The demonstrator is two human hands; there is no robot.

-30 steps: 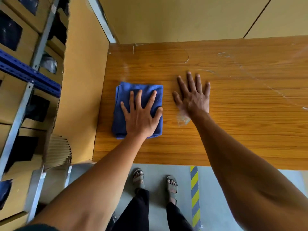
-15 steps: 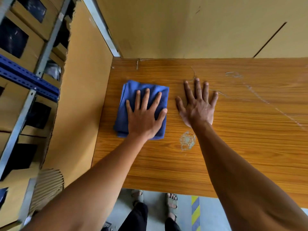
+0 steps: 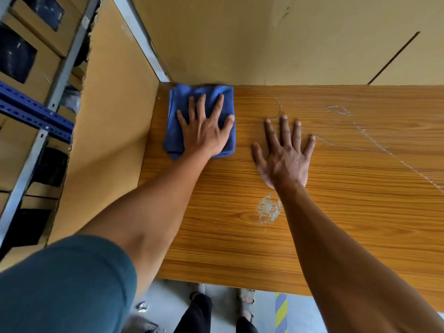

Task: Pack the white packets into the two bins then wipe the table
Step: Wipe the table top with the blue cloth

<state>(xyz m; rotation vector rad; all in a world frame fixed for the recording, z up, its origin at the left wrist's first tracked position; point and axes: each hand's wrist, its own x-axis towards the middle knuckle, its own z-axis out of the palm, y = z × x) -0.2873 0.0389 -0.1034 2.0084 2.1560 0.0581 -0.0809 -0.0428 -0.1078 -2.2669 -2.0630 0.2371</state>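
A folded blue cloth (image 3: 182, 102) lies at the far left corner of the wooden table (image 3: 336, 212), its far edge against the wall. My left hand (image 3: 205, 131) presses flat on the cloth with fingers spread. My right hand (image 3: 284, 155) rests flat on the bare table top to the right of the cloth, fingers straight and spread. No white packets or bins are in view.
A pale scuff mark (image 3: 268, 209) and thin white scratches (image 3: 374, 140) mark the table top. A cardboard panel (image 3: 113, 131) stands along the table's left side, with a metal shelf rack of boxes (image 3: 31, 111) beyond it. A beige wall (image 3: 264, 39) backs the table.
My left hand has pushed the blue cloth away from me, from mid-table to the far left corner. My right hand stays flat on the table beside it.
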